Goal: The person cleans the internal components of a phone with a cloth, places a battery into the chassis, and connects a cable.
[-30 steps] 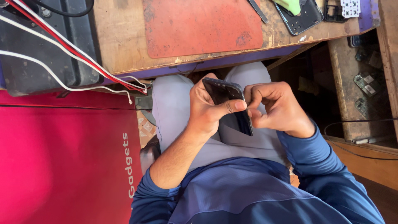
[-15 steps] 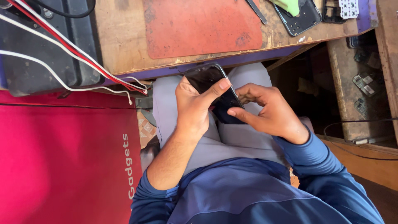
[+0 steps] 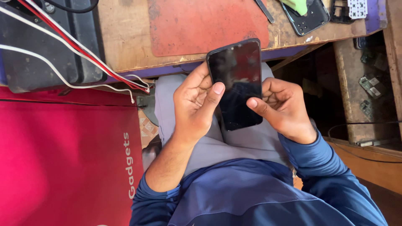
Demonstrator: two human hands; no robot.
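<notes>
1. Black phone [image 3: 235, 83], dark screen facing up, held over the lap, its top end over the edge of the wooden bench [image 3: 125, 42].
2. Left hand [image 3: 194, 104] grips the phone's left edge, thumb on the screen.
3. Right hand [image 3: 284, 106] holds the right edge, thumb on the glass.
4. Red mat [image 3: 205, 25] lies on the bench.
5. Black box [image 3: 46, 50] with red and white wires [image 3: 75, 50] sits at left.

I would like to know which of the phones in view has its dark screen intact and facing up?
The black phone held between both hands; the phone on the bench lies opened.
</notes>
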